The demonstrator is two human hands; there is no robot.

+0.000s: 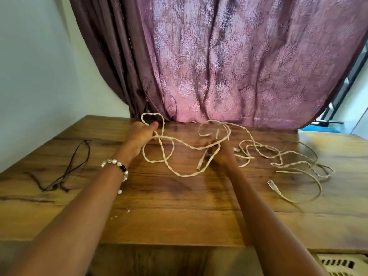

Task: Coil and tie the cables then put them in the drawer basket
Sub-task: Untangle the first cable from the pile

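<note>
A long beige cable (175, 172) runs in loose loops across the wooden table (179, 216). My left hand (142, 136) pinches a loop of it near the table's far edge, the loop standing up above my fingers. My right hand (223, 154) grips the same cable further right, with another loop arching over it and a plug end hanging beside the palm. More beige cable (294, 166) lies tangled to the right, one plug (271, 184) resting on the table. At the bottom right corner a cream slotted basket (342, 264) shows below the table edge.
A thin dark cord (67, 172) lies on the left part of the table. A purple patterned curtain (229, 66) hangs right behind the table's far edge. A pale wall stands to the left.
</note>
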